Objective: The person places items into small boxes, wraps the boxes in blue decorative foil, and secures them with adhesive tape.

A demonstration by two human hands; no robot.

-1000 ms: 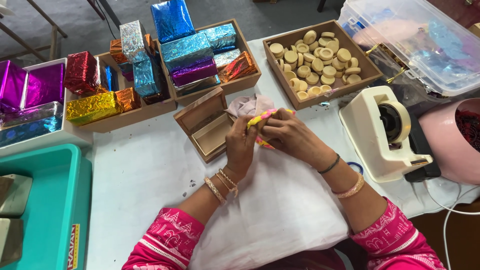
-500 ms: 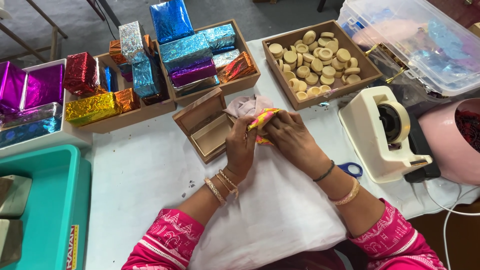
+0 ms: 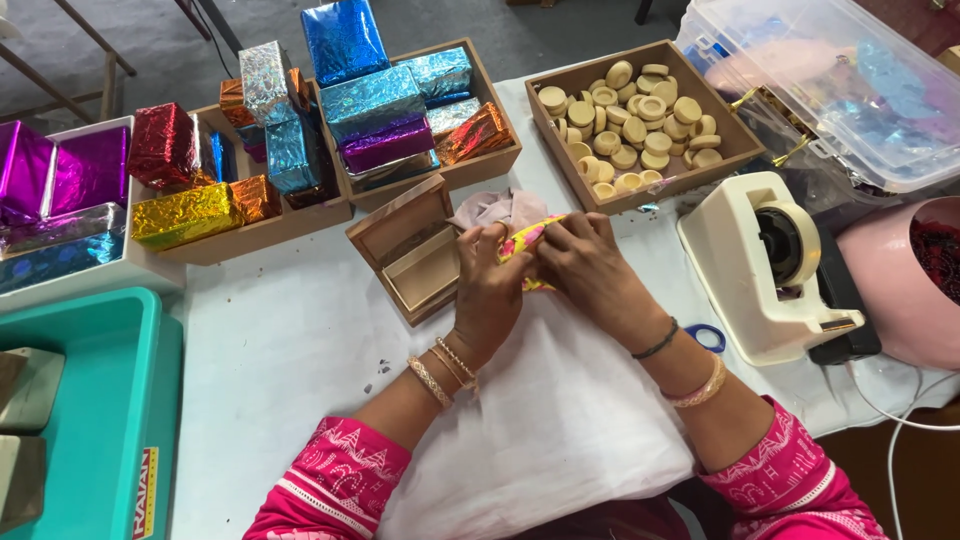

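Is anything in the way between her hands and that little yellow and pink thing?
No. The left hand and the right hand both already touch the small yellow and pink patterned bundle, gripping it from either side. Nothing sits between them. The open wooden box lies just left of it, apart.

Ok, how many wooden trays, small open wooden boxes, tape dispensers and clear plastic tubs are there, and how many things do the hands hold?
Wooden trays: 3
Small open wooden box: 1
Tape dispenser: 1
Clear plastic tub: 1
Yellow-and-pink piece, held by left hand and right hand: 1
Total: 7
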